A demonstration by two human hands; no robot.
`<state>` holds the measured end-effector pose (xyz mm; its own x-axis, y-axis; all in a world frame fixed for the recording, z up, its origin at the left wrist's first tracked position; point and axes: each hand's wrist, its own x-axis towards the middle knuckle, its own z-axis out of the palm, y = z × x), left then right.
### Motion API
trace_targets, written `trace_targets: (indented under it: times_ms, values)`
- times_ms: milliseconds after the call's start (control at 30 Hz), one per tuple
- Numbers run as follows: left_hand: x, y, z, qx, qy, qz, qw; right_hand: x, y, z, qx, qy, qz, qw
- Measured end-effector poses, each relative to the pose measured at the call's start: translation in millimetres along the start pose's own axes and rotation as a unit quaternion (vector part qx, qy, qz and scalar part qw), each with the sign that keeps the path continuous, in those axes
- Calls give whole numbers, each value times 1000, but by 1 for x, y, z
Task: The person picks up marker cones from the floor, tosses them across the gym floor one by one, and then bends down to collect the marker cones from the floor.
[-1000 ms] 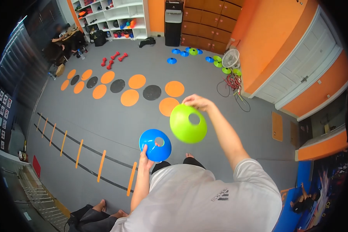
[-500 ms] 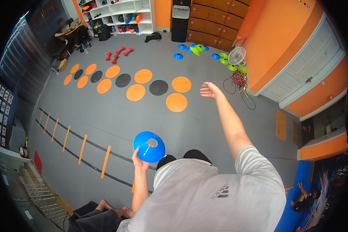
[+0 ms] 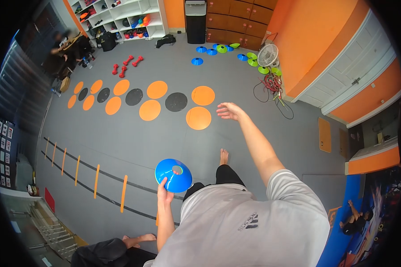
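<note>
My left hand point(image 3: 165, 194) grips a blue disc cone point(image 3: 176, 180), with the thumb on its outer face and fingertips showing through the centre hole. It may be more than one cone nested together; I cannot tell. My right hand point(image 3: 229, 111) is stretched forward over the floor, fingers extended and holding nothing. Beyond it, near the far wall, lie several blue cones point(image 3: 197, 61) and green cones point(image 3: 252, 62). One green cone point(image 3: 235, 45) appears tilted close to the lockers.
Orange floor discs point(image 3: 198, 118) and black discs point(image 3: 176, 102) form rows ahead. An agility ladder point(image 3: 96, 181) lies at left. Red dumbbells point(image 3: 123, 72) rest farther off. A fan point(image 3: 268, 55) and tangled ropes point(image 3: 272, 84) stand right. Beside me a person's legs point(image 3: 133, 240) show.
A green cone in the air has moved farther away, towards the lockers. My right arm has lowered slightly and my foot has come into view. The blue cone stays in my left hand.
</note>
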<state>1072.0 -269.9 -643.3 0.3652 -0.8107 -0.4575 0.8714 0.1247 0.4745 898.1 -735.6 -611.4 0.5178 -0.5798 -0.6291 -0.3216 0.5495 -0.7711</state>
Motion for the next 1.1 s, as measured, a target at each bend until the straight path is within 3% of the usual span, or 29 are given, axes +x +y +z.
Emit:
trace_targets:
  times_ms: [100,300,467,500,633,700,833,933,1033,1100]
  values:
    - [33,-14,19,43,21,-1,999,20,7,-22,-4,0,-6,1000]
    - [141,-51,88,59,49,-14,997,33,47,-59,-41,-102,31,994]
    - [223,-83,202,81,1,-60,995,19,34,-82,21,-173,8,985]
    - [234,-86,232,88,-12,-71,993,23,29,-89,-33,-108,-11,994]
    - [290,-103,279,104,-24,-102,989,32,-15,-145,-45,23,-72,996]
    - [315,-105,303,136,-60,-92,985,37,-37,-174,-13,19,-92,995]
    - [377,-105,318,87,-37,-156,983,79,-87,-213,109,-27,-166,980]
    - [422,-97,332,53,-56,-180,981,138,-133,-247,28,-20,-177,984]
    - [470,-89,351,47,-32,-162,985,213,-166,-273,164,160,-226,947]
    - [506,-84,359,38,-16,-142,989,253,-166,-296,121,186,-159,962]
